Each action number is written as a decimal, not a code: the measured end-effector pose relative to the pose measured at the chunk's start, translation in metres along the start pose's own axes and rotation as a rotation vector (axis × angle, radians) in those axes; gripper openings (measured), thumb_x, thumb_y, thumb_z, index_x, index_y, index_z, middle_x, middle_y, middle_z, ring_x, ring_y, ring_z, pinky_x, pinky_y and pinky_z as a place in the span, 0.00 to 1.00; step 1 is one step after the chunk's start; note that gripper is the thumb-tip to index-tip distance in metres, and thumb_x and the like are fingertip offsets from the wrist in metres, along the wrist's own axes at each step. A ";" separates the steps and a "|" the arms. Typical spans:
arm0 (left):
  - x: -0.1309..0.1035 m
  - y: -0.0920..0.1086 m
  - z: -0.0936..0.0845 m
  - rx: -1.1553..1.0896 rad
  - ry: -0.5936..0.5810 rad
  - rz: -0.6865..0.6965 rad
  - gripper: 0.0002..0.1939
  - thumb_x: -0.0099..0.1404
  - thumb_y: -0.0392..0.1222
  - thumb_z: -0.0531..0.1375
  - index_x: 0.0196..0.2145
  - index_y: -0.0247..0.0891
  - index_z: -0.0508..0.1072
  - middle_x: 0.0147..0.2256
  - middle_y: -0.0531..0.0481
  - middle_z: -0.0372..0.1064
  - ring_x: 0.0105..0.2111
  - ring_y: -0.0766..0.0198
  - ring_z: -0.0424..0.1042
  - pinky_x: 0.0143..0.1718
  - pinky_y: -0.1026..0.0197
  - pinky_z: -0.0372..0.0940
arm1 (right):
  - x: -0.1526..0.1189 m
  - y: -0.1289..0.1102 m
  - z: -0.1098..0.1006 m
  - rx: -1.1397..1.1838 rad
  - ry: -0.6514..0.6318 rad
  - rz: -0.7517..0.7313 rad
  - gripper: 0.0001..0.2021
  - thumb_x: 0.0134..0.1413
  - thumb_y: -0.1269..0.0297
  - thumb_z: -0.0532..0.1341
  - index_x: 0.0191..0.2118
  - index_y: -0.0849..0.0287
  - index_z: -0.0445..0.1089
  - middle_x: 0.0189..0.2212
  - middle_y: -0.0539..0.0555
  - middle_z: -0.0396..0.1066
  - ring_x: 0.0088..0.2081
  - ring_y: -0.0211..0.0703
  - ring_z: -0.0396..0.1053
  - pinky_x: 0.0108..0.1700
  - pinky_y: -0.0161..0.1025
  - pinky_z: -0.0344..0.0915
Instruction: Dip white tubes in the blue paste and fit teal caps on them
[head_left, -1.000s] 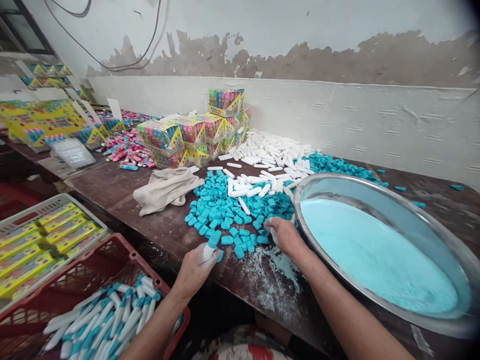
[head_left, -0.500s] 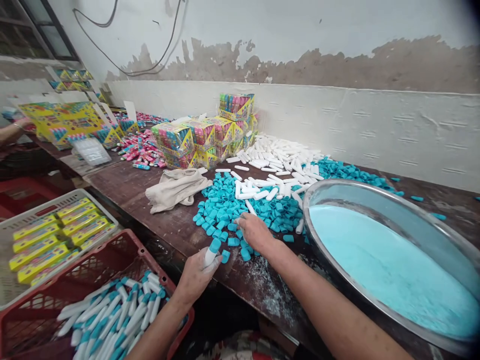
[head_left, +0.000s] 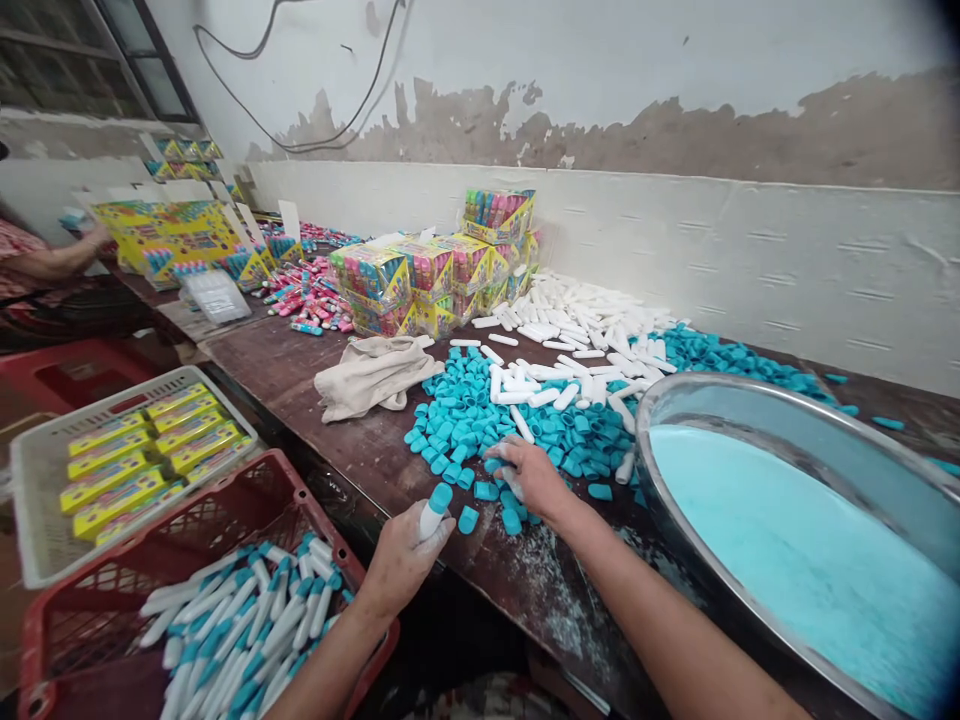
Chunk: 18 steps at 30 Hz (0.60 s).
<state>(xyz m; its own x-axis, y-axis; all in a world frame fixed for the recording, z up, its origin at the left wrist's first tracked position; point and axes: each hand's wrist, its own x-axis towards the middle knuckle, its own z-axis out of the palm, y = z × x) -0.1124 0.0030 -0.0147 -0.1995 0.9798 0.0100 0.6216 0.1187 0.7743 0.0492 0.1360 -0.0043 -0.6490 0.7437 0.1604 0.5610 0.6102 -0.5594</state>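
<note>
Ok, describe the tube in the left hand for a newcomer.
Find the metal basin on the table; left of it spreads a heap of blue caps. Just nearer the camera, the left hand grips a white tube topped with blue. Similar tubes lie in the red crate; this one is held.

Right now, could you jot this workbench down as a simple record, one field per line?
Left hand: holds white stick with blue end
Right hand: at the near side of the blue caps; grip unclear
Behind caps: loose white sticks
Left of caps: beige cloth
Right of caps: metal basin, light-blue contents
Red crate: white-and-blue sticks
Pale crate: yellow boxes
</note>
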 end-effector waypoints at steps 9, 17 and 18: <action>-0.001 0.004 0.011 0.004 -0.049 0.067 0.13 0.61 0.49 0.51 0.31 0.37 0.68 0.26 0.53 0.67 0.27 0.66 0.65 0.30 0.67 0.56 | -0.037 -0.003 -0.014 0.616 0.132 0.207 0.06 0.38 0.67 0.61 0.28 0.60 0.69 0.26 0.49 0.67 0.28 0.39 0.64 0.33 0.38 0.61; -0.011 0.026 0.023 0.167 -0.266 0.165 0.11 0.60 0.46 0.52 0.27 0.37 0.67 0.24 0.52 0.66 0.24 0.66 0.65 0.26 0.67 0.53 | -0.075 -0.023 -0.032 0.883 0.101 0.372 0.12 0.42 0.55 0.62 0.27 0.59 0.66 0.17 0.45 0.63 0.18 0.32 0.56 0.22 0.32 0.53; -0.012 0.029 0.026 0.190 -0.285 0.165 0.11 0.60 0.46 0.52 0.27 0.37 0.67 0.24 0.52 0.66 0.24 0.65 0.65 0.26 0.67 0.53 | -0.080 -0.024 -0.033 0.905 0.066 0.383 0.13 0.42 0.55 0.62 0.28 0.59 0.66 0.16 0.45 0.62 0.17 0.32 0.55 0.20 0.31 0.51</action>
<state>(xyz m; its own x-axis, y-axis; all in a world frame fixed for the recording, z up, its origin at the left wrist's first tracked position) -0.0727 -0.0013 -0.0090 0.1174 0.9904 -0.0727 0.7622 -0.0429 0.6459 0.1045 0.0705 0.0234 -0.4598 0.8781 -0.1321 0.1045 -0.0942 -0.9901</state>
